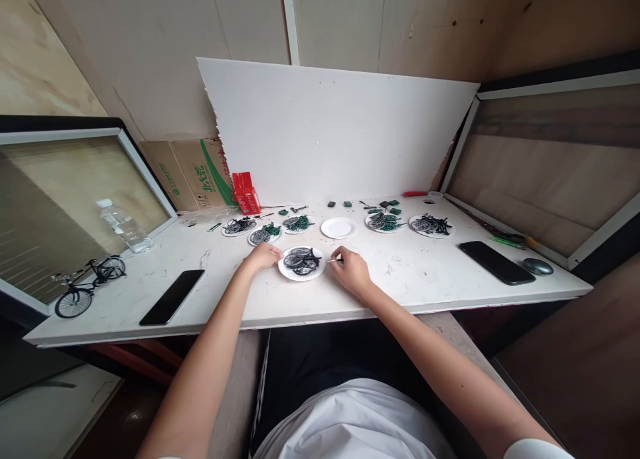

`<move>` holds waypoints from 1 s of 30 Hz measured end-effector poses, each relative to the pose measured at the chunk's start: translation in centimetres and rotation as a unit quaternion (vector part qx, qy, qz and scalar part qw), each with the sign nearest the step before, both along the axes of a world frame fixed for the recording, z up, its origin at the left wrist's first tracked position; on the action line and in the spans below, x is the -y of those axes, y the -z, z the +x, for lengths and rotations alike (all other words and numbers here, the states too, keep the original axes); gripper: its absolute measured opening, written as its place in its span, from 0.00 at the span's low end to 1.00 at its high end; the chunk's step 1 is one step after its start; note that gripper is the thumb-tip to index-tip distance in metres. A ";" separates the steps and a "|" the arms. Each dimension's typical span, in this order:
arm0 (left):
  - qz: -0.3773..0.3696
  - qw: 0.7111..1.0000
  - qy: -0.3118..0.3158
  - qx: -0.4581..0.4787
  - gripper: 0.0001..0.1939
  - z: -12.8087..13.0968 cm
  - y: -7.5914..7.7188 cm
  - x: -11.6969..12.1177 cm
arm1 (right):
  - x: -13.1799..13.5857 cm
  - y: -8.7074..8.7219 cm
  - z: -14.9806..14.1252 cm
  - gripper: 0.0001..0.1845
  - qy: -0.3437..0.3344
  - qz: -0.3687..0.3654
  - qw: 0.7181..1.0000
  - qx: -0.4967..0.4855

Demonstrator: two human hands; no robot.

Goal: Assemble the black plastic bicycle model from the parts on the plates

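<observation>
The left hand's (263,257) grip is nearly closed at the left rim of a paper plate (300,279); whether it pinches anything, I cannot tell. A nudge there could tip the plate and spill its loose black bicycle parts (303,261). Right of it, the right hand (351,270) pinches a thin pale piece (331,260), which could slip from so small a hold. A model bicycle (74,303) stands near the bench's (400,265) front left corner; the plate sits back from the front edge, with room between right hand and right phone (495,263)
</observation>
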State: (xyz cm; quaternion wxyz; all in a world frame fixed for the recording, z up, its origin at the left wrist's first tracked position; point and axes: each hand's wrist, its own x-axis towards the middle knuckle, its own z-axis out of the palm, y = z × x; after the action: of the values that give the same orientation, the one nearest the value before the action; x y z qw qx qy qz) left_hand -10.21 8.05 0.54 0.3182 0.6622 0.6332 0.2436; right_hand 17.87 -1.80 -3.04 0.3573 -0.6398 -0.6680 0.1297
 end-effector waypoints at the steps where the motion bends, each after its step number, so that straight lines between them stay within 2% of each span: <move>1: 0.000 1.000 0.009 0.009 0.18 0.8 0.0 0.1 | 0.0 -0.1 0.0 0.06 0.000 -0.002 1.000 -0.002; 6: 0.037 0.998 0.024 0.049 0.18 2.8 0.3 1.2 | 0.4 -0.5 -0.2 0.07 -0.003 -0.017 1.000 -0.003; 10: 0.065 0.991 0.030 0.114 0.22 2.6 0.3 2.5 | 0.4 -0.6 -0.2 0.07 -0.006 -0.018 1.000 0.008; 14: 0.092 0.984 0.012 0.150 0.17 2.5 -0.2 3.6 | 0.4 -0.4 -0.2 0.09 -0.016 -0.018 1.000 0.019; 18: 0.106 0.975 0.029 0.192 0.14 3.1 -0.9 4.5 | 0.4 -0.3 -0.1 0.09 -0.022 -0.019 0.999 0.029; 23: 0.153 0.968 0.032 0.197 0.11 3.6 -1.5 5.1 | 0.6 -0.4 -0.3 0.08 -0.020 -0.024 0.999 0.029; 30: 0.151 0.964 0.010 0.218 0.12 2.6 -1.9 5.1 | 0.6 -0.4 -0.3 0.08 -0.024 -0.023 0.999 0.036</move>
State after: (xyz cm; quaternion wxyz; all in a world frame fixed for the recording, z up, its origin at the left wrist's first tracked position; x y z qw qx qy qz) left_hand -7.64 2.94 2.44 0.3473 0.6394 0.4978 0.4720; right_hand 17.60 -2.44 -2.67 0.3154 -0.6355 -0.6925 0.1306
